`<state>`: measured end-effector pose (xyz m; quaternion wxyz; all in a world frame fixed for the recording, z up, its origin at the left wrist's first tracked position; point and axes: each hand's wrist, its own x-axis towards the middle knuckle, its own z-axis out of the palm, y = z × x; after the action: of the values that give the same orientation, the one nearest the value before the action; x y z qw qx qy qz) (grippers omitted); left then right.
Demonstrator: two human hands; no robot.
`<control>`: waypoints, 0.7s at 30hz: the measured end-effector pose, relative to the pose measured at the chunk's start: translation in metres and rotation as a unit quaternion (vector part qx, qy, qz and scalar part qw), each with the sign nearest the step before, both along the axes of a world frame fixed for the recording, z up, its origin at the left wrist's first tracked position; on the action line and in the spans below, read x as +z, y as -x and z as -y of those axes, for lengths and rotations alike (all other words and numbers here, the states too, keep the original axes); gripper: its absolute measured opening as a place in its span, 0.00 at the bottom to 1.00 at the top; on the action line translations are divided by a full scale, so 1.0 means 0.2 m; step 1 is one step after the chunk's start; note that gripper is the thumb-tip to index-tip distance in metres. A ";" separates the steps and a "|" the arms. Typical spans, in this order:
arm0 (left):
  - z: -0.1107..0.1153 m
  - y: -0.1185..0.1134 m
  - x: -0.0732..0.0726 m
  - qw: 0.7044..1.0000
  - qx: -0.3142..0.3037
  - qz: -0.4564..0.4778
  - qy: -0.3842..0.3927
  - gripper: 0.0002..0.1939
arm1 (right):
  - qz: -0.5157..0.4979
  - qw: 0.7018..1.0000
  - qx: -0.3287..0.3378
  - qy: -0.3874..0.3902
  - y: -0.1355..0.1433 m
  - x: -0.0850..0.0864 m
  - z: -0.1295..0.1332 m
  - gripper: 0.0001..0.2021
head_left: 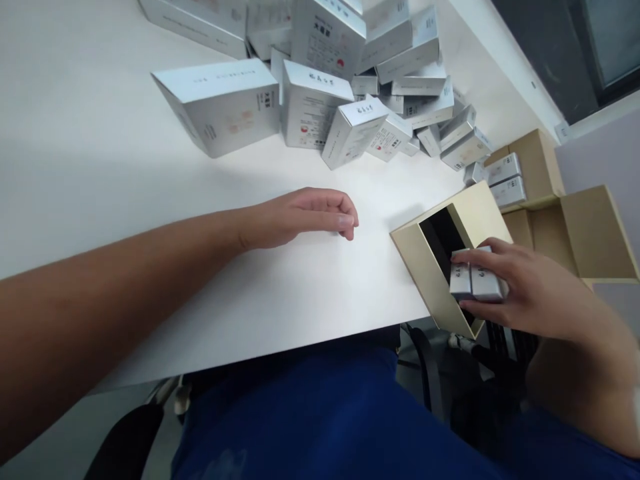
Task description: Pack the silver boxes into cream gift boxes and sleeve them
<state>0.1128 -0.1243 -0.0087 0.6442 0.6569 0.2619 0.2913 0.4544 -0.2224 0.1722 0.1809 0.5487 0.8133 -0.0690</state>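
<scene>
The right hand (530, 287) has its fingers closed around two small silver boxes (475, 280), held side by side with thumb below and fingers over the top, their printed ends facing the camera. They sit right at the dark opening of the gold box (425, 267), which stands on the near right corner of the table (100, 167) and partly overhangs the edge; its slot runs away from the person, slanting up and left, and the pair's long axis looks roughly in line with that slot, though how far in they are I cannot tell. The left hand (305, 217) rests on the table to the left of the gold box, well apart from it, fingers curled loosely under, holding nothing. So the right hand is the nearer one by far. Beyond the left hand, further back on the table, lies a heap of silver boxes (350, 87), large and small, tumbled at all angles. To the right, off the table's edge, an open carton (590, 233) holds a few more small ones.
</scene>
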 end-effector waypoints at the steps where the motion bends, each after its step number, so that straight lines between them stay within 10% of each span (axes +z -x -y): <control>1: 0.01 0.00 0.01 1.000 0.005 -0.006 -0.002 0.20 | 0.010 0.999 -0.021 0.022 -0.03 -0.05 0.00 0.25; 13: -0.04 0.00 -0.04 0.998 -0.010 -0.059 0.004 0.15 | 0.067 0.991 -0.114 -0.004 -0.09 -0.22 -0.04 0.29; 21: -0.06 0.01 -0.07 0.999 -0.017 -0.050 -0.013 0.17 | 0.170 0.983 -0.060 -0.029 -0.03 -0.38 -0.02 0.25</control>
<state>0.1110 -0.1130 -0.0231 0.6265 0.6832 0.2788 0.2508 0.4603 -0.2178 0.0965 0.2961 0.6050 0.7382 0.0378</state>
